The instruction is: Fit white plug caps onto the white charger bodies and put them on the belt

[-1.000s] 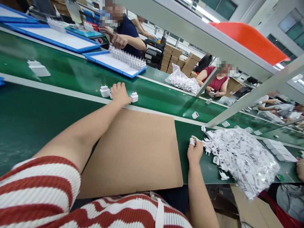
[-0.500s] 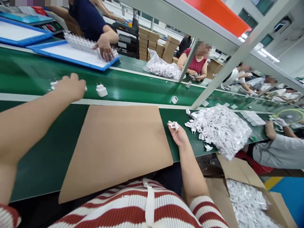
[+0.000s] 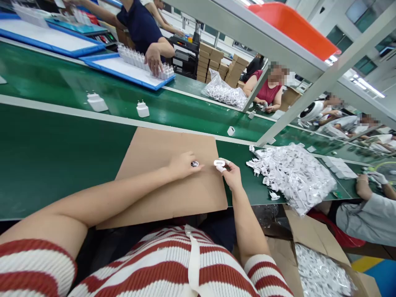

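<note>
My left hand (image 3: 182,166) is over the brown cardboard sheet (image 3: 161,189), its fingers closed around a small charger part (image 3: 194,163) with a pale rim and dark inside; most of it is hidden by the hand. Facing it across a small gap, my right hand (image 3: 232,176) pinches a white oval plug cover (image 3: 219,163) between thumb and fingers near the cardboard's right edge. White coverings show on its fingertips. To its right, a clear plastic bag (image 3: 300,177) spills many white plug covers onto the green bench.
On the green belt stand white chargers (image 3: 97,102) (image 3: 142,109) and a white housing (image 3: 230,131). Across it, a co-worker's hand (image 3: 154,57) touches chargers in a blue-edged tray (image 3: 123,74). A slanted metal post (image 3: 291,103) rises at right. An open carton (image 3: 278,255) sits below.
My left hand has come from the belt to the cardboard, close to my right hand, with a charger part in it. My right hand now holds up the oval plug cover. The view has shifted.
</note>
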`<state>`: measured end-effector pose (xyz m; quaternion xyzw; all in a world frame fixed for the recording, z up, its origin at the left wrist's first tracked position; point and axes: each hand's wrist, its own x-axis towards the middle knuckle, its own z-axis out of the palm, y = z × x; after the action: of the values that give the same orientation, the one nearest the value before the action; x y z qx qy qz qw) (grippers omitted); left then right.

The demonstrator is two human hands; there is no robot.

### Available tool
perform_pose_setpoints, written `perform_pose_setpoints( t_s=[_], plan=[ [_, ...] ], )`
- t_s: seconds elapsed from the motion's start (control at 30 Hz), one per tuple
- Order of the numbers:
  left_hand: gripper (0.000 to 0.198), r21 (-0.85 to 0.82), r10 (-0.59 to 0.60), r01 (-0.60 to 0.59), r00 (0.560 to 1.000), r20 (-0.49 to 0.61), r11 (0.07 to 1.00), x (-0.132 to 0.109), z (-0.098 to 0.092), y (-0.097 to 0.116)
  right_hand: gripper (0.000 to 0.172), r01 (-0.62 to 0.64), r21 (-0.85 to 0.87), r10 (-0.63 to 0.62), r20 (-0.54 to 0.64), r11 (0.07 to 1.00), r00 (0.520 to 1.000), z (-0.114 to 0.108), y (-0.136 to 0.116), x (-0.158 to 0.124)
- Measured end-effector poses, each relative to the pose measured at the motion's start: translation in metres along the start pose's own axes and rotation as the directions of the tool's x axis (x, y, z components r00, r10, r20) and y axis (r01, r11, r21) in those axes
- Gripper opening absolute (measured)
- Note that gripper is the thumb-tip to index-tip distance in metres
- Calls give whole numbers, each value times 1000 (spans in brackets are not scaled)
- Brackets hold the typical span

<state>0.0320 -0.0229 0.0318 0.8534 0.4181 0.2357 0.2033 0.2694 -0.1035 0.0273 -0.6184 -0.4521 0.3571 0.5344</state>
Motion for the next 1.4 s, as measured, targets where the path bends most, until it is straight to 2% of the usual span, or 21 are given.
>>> perform_pose_setpoints(
  t_s=[0.1, 0.2, 0.3, 0.47, 0.6, 0.7, 0.77, 0.83, 0.9, 0.97, 1.03, 1.17, 1.4],
  plan=[
    [49, 43, 40, -38, 998, -49, 998, -2, 15, 0, 40, 70, -118, -70, 6, 991, 998, 2, -3, -4],
    [50, -91, 42, -43, 999, -17, 995, -5, 13, -4, 47, 62, -88, -59, 33, 994, 998, 3, -7, -7],
    [44, -261, 34, -21, 998, 47, 965, -7, 6, -10, 53, 50, -68, -50, 0, 996, 999, 7, -16, -10],
    [28, -396, 54, -34, 998, 39, 918, -8, 4, -14, 55, 77, -100, -77, 10, 992, 997, 15, -40, -18],
    [31, -425, 37, -22, 999, 27, 905, -7, 8, -12, 27, 130, -98, -122, 80, 987, 989, 24, -51, -18],
    [30, -445, 45, -33, 999, 16, 895, -7, 9, -13, 30, 131, -77, -118, 147, 988, 982, 31, -52, -13],
    [29, -439, 42, -31, 999, 16, 898, -6, 9, -14, 29, 180, -145, -155, 168, 973, 973, 35, -52, -9],
    [30, -444, 31, -15, 999, 29, 896, -6, 8, -15, 18, 309, -325, -258, 191, 894, 947, 40, -55, -6],
    [31, -473, 20, 7, 998, 53, 881, -5, 8, -16, 19, 444, -542, -349, 274, 714, 896, 46, -59, -5],
    [32, -503, 11, 30, 997, 77, 864, -4, 8, -17, 28, 525, -684, -359, 386, 506, 850, 51, -64, -3],
    [33, -517, -12, 61, 995, 99, 854, -3, 7, -17, 32, 558, -742, -320, 462, 372, 827, 56, -67, -1],
    [33, -510, -54, 110, 991, 123, 853, -2, 7, -17, 31, 595, -755, -270, 534, 276, 801, 61, -70, 5],
    [32, -482, -36, 96, 991, 132, 871, 0, 3, -16, 30, 634, -736, -277, 574, 237, 770, 60, -71, 7]
  ],
)
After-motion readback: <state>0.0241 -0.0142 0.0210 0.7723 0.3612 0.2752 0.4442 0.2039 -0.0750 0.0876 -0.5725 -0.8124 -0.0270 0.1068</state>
